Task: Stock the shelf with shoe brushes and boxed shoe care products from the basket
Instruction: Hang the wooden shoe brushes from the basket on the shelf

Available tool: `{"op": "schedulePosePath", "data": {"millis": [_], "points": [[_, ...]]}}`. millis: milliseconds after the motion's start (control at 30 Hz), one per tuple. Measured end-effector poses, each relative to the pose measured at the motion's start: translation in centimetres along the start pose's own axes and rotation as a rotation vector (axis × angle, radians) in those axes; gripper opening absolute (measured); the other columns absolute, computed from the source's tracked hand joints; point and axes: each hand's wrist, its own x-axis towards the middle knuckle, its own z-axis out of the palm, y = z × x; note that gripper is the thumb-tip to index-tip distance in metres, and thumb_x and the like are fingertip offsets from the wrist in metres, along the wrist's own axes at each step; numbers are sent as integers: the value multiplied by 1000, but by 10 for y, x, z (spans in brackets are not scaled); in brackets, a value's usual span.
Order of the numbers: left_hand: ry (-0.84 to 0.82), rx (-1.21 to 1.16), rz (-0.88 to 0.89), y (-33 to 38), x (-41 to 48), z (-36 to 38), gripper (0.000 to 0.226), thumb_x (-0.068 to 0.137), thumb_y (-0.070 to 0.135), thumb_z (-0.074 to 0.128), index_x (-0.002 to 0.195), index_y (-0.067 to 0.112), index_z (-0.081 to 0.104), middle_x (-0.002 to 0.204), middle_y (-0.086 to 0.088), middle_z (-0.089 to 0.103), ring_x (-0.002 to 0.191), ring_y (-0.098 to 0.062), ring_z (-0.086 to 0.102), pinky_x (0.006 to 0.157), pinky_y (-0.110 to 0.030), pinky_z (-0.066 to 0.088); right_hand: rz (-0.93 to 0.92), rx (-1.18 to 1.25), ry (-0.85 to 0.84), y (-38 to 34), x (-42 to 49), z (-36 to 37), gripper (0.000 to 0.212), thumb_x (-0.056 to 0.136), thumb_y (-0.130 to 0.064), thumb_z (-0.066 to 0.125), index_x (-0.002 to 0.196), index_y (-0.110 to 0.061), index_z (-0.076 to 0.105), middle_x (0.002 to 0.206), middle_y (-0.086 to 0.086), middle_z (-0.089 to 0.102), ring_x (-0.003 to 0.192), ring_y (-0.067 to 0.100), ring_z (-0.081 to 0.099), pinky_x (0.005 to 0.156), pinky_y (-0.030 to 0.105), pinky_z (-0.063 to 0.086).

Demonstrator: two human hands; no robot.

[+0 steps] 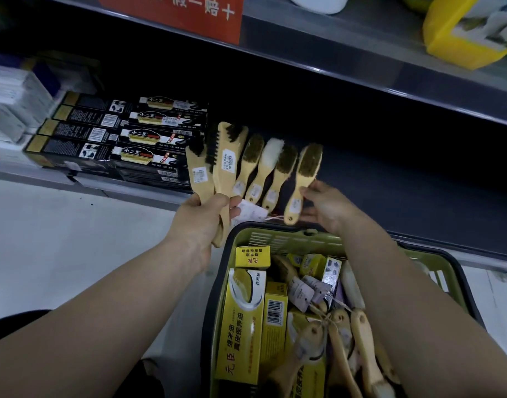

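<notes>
Head view: right hand (324,205) fingers (311,188) are pinching a small brush (306,168) by its handle, bristle end pointing away from them onto the shelf (390,173). Left hand (200,216) is gripping two larger brushes (220,162), left of those fingers.

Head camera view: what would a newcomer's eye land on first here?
The fan of pale wooden shoe brushes at the edge of the dark shelf, mid-frame: the left hand grips two big brushes, and the right hand pinches a small brush by its handle. Below sits a green basket of yellow boxes; black boxes are stacked on the shelf to the left.
</notes>
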Motion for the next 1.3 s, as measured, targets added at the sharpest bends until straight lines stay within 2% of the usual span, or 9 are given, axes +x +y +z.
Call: {"op": "schedulePosePath", "data": {"millis": [167,333,600,733,833,933,1033,1133,1300], "points": [[-26,14,8,-1,1,2,14,91,9,52,89,22,58,81,0,74,72,-7,69,62,-22,49,66,-69,-15,14,22,-1,13,100,-17,43,111,-16,49,96,3,62,91,23,62,68,33,53],[-35,10,-27,-1,3,3,13,91,8,52,90,20,58,73,0,74,66,-6,70,52,-17,52,10,-193,149,19,43,0,13,96,-23,50,102,-12,55,102,10,61,85,22,55,67,30,45],[-109,-4,-120,-3,4,4,22,88,5,54,109,6,59,75,-5,72,70,-13,67,78,-32,55,-4,-203,272,19,64,7,26,95,-25,53,109,-4,56,92,11,61,80,25,58,86,47,54],[-128,-5,-155,-3,4,5,23,85,6,61,108,6,58,80,-9,68,67,-17,64,76,-33,55,-32,-389,291,18,69,4,21,92,-27,58,88,-7,57,91,15,65,74,27,62,72,39,52],[-130,18,-116,-6,6,5,11,85,7,63,95,11,63,87,-7,70,78,-16,65,76,-32,55,10,-584,349,11,58,4,41,90,-33,59,115,-1,50,96,15,64,80,28,62,66,37,48],[-108,41,-86,-7,8,4,9,84,8,64,86,16,64,78,-1,72,75,-13,66,65,-28,53,-205,-572,432,0,26,15,42,94,-36,52,119,-2,44,90,7,61,65,13,53,52,27,36],[-104,56,-63,-6,7,4,9,83,9,66,83,18,64,64,6,71,60,-7,66,50,-21,50,-287,-254,95,-10,-21,37,34,94,-42,48,104,-13,63,82,-1,66,64,6,59,56,20,45],[-150,121,-18,-8,5,7,11,83,11,66,90,18,66,69,4,72,58,-5,67,46,-17,48,-218,-48,-214,-7,-54,53,12,89,-23,62,93,-12,65,88,3,70,75,10,66,65,20,54],[-156,113,3,-9,1,16,9,86,17,63,94,14,68,75,3,69,67,-7,66,58,-17,54,-151,137,-81,-9,-47,18,9,90,-1,55,98,-5,58,99,12,67,82,18,68,66,21,57]]}}
